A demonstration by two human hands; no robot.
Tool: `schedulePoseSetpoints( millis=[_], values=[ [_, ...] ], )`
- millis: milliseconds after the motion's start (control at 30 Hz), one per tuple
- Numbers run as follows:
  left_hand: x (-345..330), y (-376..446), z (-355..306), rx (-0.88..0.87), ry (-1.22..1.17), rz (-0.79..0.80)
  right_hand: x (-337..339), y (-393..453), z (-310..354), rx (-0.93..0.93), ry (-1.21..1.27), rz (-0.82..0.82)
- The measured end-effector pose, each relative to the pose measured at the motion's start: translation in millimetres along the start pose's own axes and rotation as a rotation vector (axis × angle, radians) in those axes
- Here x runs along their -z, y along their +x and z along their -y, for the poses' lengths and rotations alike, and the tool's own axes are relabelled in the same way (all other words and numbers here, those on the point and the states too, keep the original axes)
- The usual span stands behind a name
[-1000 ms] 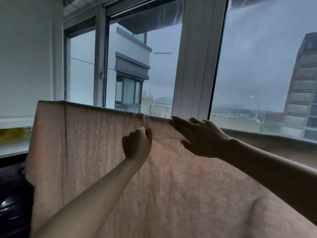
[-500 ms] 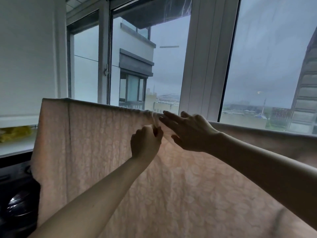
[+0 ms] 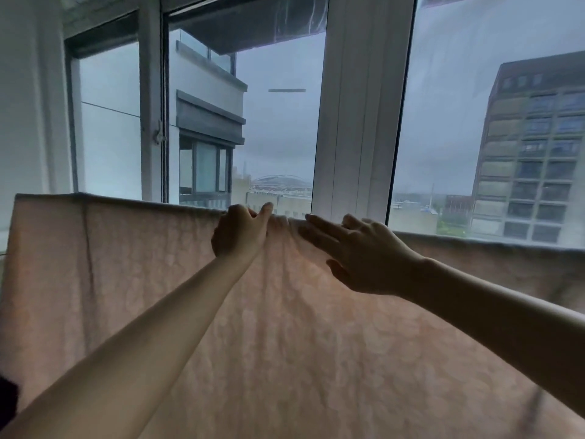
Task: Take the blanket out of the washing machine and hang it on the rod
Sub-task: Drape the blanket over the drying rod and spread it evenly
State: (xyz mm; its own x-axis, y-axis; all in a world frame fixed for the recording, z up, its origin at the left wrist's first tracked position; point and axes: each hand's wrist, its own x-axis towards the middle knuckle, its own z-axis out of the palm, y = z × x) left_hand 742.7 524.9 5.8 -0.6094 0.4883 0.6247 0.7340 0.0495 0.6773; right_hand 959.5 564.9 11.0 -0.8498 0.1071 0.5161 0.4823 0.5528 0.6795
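Note:
A pale pink patterned blanket [image 3: 120, 280] hangs spread across the view, draped over a rod that its top fold hides. My left hand [image 3: 239, 231] pinches the bunched top edge near the middle, thumb over the fold. My right hand [image 3: 364, 258] lies just to the right of it with fingers stretched flat against the cloth, holding nothing. Small gathers in the fabric run down between the two hands. The washing machine is out of view apart from a dark patch [image 3: 8, 397] at the lower left edge.
Directly behind the blanket stand tall windows with a white frame post [image 3: 357, 122] and a latch [image 3: 158, 134] on the left sash. A white wall [image 3: 28, 106] closes the left side. Outside are buildings.
My left hand has risen from below the fold to grip the top edge. My right hand slid right and opened flat. The view tilted up, so the machine dropped out of sight.

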Motion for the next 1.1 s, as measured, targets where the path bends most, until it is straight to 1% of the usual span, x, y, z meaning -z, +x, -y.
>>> schedulePoseSetpoints(
  millis=[133, 233, 300, 367, 400, 433, 533, 567, 633, 767, 1100],
  values=[
    [-1.4, -0.6, -0.3, -0.095, 0.007, 0.044, 1.0, -0.1, 0.1, -0.004, 0.028, 0.027],
    [7.0, -4.8, 7.0, -0.231, 0.072, 0.064, 2.4, 1.4, -1.3, -0.002, 0.031, 0.056],
    [21.6, -5.0, 22.0, -0.310, 0.180, -0.020, 3.3, 0.7, -1.9, 0.000, 0.009, 0.071],
    [35.6, -1.4, 42.7, -0.287, 0.190, -0.172, 3.7, 2.0, 0.2, -0.004, 0.004, 0.080],
    [38.9, -0.9, 52.7, -0.249, 0.166, -0.218, 3.9, 4.5, 2.1, -0.004, 0.007, 0.082],
    [38.2, -2.5, 60.7, -0.219, 0.155, -0.218, 4.2, 8.2, 4.2, -0.003, 0.011, 0.079],
    [21.9, -15.5, 71.4, -0.203, 0.124, -0.058, 3.5, 19.2, 8.0, 0.005, 0.035, 0.074],
    [18.3, -18.3, 71.6, -0.218, 0.118, -0.041, 1.7, 20.7, 8.4, 0.008, 0.039, 0.082],
    [17.6, -16.9, 70.4, -0.249, 0.128, -0.053, -1.2, 22.2, 8.7, 0.010, 0.027, 0.094],
    [16.6, -16.7, 72.1, -0.247, 0.128, -0.042, -5.7, 32.8, 16.3, 0.014, 0.019, 0.104],
    [19.5, -10.2, 82.6, -0.305, 0.085, -0.029, -24.6, 81.4, 43.9, 0.033, 0.043, 0.048]
  ],
)
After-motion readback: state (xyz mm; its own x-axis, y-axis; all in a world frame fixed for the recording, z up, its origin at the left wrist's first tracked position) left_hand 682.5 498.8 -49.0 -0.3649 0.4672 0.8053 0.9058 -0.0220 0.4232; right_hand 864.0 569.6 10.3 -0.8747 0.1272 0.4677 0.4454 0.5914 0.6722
